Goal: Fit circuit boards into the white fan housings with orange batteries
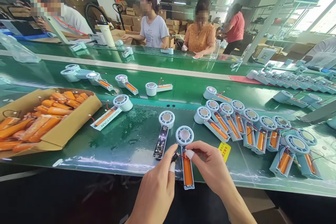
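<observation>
A light-blue fan unit (184,135) lies at the front edge of the green table, its handle toward me with an orange battery (187,172) inside. My left hand (160,178) is at the left of the handle, thumb and forefinger closed on a small black connector (175,156). My right hand (210,162) pinches at the top of the handle, by the thin red wires; what its fingertips hold is too small to name. White covers wrap fingertips on both hands. Just left lies another fan unit (166,119) with a dark circuit board (161,141) on its handle.
An open carton (70,126) of orange batteries (49,112) stands left. Several fan units (250,114) crowd the right, near a yellow label (224,149). One fan unit (123,102) lies at centre left, and more lie behind. Several people work across the table.
</observation>
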{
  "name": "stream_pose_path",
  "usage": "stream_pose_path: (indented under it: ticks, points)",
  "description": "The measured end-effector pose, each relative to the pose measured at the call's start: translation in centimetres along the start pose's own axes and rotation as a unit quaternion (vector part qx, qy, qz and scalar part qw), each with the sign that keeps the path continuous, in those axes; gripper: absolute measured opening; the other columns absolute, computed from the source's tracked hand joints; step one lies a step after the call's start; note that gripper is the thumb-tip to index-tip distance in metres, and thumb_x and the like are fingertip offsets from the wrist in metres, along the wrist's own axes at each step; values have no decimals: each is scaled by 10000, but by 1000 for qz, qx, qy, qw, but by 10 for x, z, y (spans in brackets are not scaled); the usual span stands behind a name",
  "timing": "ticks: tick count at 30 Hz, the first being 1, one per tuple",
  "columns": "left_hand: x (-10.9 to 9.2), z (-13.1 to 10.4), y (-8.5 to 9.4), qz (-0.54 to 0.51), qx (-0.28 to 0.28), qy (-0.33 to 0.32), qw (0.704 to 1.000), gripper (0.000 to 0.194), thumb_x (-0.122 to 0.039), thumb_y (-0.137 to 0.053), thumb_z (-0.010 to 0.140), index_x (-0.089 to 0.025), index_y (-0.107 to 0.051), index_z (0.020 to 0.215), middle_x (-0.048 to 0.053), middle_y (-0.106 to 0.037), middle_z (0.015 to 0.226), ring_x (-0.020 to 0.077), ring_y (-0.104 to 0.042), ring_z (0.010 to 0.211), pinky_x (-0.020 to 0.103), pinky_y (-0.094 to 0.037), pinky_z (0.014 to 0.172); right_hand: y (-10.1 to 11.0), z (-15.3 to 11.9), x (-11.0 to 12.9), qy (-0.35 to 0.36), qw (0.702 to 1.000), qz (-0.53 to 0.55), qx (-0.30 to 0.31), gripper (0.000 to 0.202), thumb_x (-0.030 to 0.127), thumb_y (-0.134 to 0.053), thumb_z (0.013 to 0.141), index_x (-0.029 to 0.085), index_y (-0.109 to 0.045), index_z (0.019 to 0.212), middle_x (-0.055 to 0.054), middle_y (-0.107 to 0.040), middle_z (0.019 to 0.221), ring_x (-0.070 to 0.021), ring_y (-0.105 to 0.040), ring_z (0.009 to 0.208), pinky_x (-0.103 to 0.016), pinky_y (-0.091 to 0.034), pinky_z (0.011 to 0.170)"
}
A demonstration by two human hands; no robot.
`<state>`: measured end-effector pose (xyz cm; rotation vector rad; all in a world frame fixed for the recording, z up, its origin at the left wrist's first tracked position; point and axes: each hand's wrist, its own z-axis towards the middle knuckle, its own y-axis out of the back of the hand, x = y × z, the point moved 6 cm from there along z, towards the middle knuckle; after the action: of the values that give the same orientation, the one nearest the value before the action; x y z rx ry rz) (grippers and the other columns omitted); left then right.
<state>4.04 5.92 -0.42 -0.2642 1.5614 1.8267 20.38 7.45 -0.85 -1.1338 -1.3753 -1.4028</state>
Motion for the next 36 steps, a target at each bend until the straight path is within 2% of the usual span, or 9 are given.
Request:
stream_pose_path:
  ticks: [3,6,12,15,18,24,27,33,36]
  points:
    - [3,1,1,-19,-9,49,999,348,-179,-368,945,-251,-540,1239,40,-790,1005,244,-777,855,308,-600,639,-1,1,10,25,998,-46,21,115,271,-622,894,222,-723,872,-19,-709,910,-173,-631,819,-277,-515,744]
    - [-2,3,2,-21,7,43,999,306,-148,-374,915,-270,-574,1112,10,-796,944,244,-782,810,307,-592,604,-1,1,18,47,994,-96,35,130,196,-590,902,231,-712,871,-12,-686,930,-158,-606,795,-273,-491,726]
    - [-12,3,6,44,-63,-22,997,322,-126,-371,917,-221,-598,1126,6,-797,832,231,-763,623,299,-542,484,-9,-4,26,88,974,-198,69,194,92,-531,930,229,-668,909,-9,-648,969,-159,-613,851,-281,-464,748]
    - [-18,2,7,63,-101,-65,991,325,-119,-362,933,-188,-605,1139,21,-803,882,211,-771,652,286,-561,514,-10,-4,25,96,968,-225,55,181,87,-531,937,225,-648,924,-9,-645,956,-161,-613,832,-280,-462,736]
    - [-22,1,9,72,-114,-96,986,352,-86,-354,925,-168,-612,1150,41,-803,968,202,-784,735,270,-588,573,-11,-5,25,112,962,-247,45,169,87,-525,943,221,-629,933,-16,-645,950,-168,-618,822,-282,-470,729]
    - [-22,-1,12,65,-124,-107,984,363,-72,-373,908,-147,-647,1135,63,-800,964,209,-784,755,267,-609,613,-20,-15,31,209,918,-336,2,226,104,-407,975,198,-612,983,-71,-652,1006,-220,-619,827,-331,-472,705]
    - [-17,3,13,28,-108,-90,990,347,-86,-399,911,-146,-672,1118,69,-800,984,209,-785,810,252,-618,683,-20,-14,31,233,923,-305,-13,219,102,-413,976,196,-609,997,-68,-655,1007,-207,-628,837,-316,-477,720]
    - [-5,17,21,-93,7,-62,994,357,-118,-439,940,-205,-711,1153,55,-786,1073,167,-762,941,186,-586,814,-12,-3,28,201,962,-179,52,186,56,-518,937,218,-610,937,-6,-618,941,-129,-602,804,-220,-454,710]
    - [-4,20,25,-130,33,-56,989,372,-116,-450,940,-232,-722,1165,44,-779,1095,151,-748,972,163,-568,833,-9,-1,28,187,965,-175,63,224,56,-528,928,221,-626,1042,-3,-601,915,-129,-578,763,-228,-451,695]
